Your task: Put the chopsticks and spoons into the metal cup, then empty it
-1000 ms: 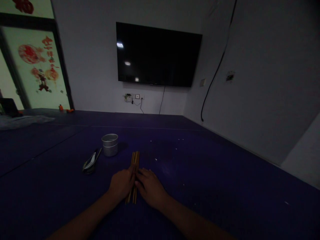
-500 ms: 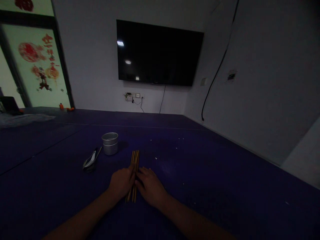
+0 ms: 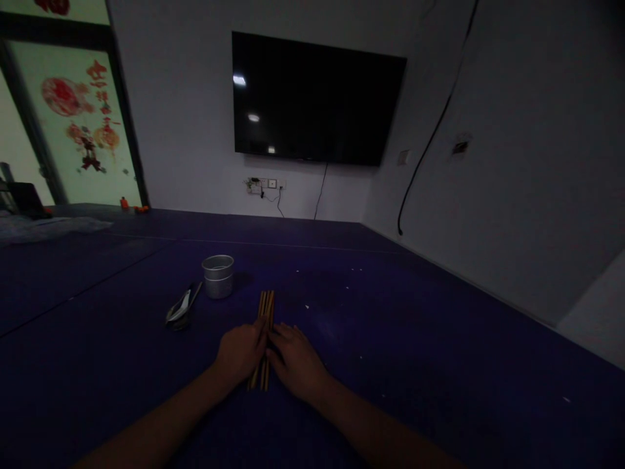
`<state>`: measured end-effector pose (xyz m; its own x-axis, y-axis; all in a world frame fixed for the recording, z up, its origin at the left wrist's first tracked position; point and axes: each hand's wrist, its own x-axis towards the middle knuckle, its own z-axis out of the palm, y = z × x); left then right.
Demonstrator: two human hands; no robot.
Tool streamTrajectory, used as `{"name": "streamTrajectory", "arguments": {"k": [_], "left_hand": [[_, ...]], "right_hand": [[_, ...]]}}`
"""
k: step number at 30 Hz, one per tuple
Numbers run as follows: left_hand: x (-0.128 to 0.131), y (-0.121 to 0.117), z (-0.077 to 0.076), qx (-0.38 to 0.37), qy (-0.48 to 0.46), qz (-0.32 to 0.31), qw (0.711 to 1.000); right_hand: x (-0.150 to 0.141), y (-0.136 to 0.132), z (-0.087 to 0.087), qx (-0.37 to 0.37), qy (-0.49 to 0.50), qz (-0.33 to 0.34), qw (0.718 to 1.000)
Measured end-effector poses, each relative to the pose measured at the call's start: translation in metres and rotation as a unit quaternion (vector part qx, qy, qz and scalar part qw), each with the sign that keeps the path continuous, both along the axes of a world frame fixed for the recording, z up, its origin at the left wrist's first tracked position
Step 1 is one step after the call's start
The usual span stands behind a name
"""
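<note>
A bundle of thin wooden sticks (image 3: 266,305) lies lengthwise on the dark purple mat (image 3: 390,339), pointing away from me. My left hand (image 3: 239,355) presses against the bundle's left side with its fingers curled. My right hand (image 3: 297,361) presses against its right side, thumb and fingertips touching the sticks. The near half of the bundle is squeezed between the two hands, and the far ends stick out beyond my fingers.
A small metal cup (image 3: 218,276) stands left of the sticks' far ends. Metal utensils (image 3: 180,309) lie further left. A wall with a black screen (image 3: 315,98) rises behind the mat, another wall runs along the right, and a decorated glass door (image 3: 73,137) stands at far left.
My hands stay pressed on the bundle in the same place. Only the view has shifted slightly, so everything sits a little higher and further right.
</note>
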<state>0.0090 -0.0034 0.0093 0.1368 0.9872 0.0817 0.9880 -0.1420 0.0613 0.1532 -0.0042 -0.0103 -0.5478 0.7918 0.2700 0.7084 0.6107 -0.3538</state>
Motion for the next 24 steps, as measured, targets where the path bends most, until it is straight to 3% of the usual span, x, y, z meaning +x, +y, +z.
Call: {"name": "streamTrajectory", "arguments": {"k": [24], "left_hand": [[0.0011, 0.0007, -0.0004, -0.001, -0.012, -0.003, 1.000]], "right_hand": [[0.0011, 0.0015, -0.0023, -0.002, 0.005, 0.005, 1.000]]}}
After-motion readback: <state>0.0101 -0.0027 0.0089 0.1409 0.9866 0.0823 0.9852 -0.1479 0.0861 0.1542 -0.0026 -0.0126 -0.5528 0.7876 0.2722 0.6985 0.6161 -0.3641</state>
